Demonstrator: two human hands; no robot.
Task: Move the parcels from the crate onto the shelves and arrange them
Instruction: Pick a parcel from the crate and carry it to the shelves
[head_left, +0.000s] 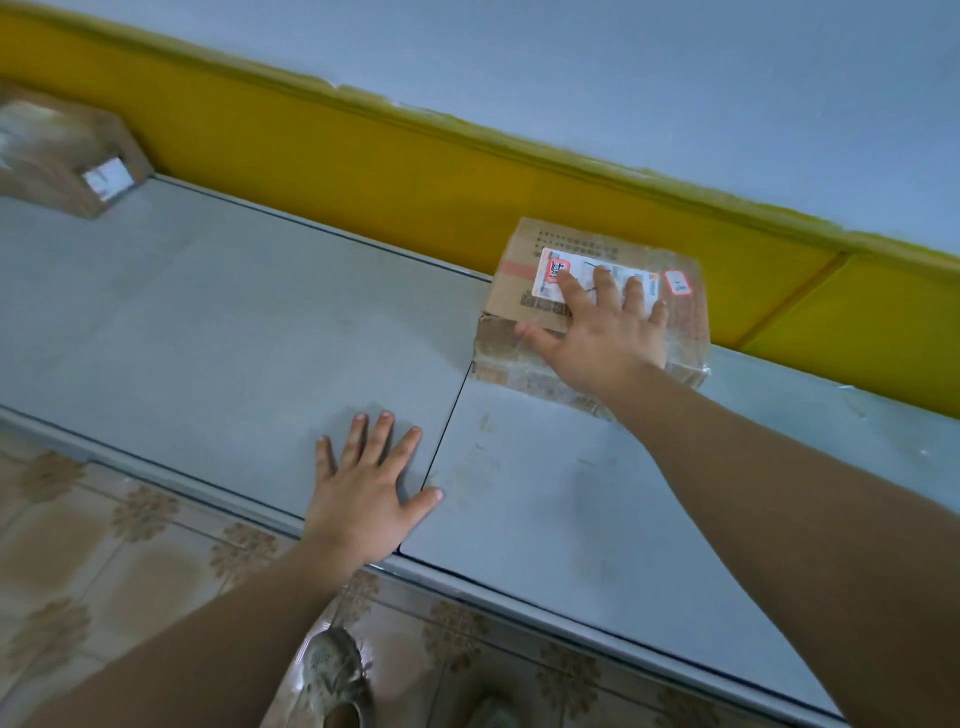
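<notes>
Presses the right hand (602, 332) flat, gripping nothing, on the parcel (511, 306) at the back of the shelf (208, 322) by the yellow wall (363, 156), likely squaring it, and braces the spread left hand (363, 488) on the shelf.

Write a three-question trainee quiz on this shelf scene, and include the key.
1. True or false: the right hand lies flat, fingers spread, on top of the labelled parcel.
2. What does the left hand rest on? A) the shelf B) a crate C) a trolley
3. Fill in: the wall band behind the shelf is ____.
Key: 1 true; 2 A; 3 yellow.
</notes>
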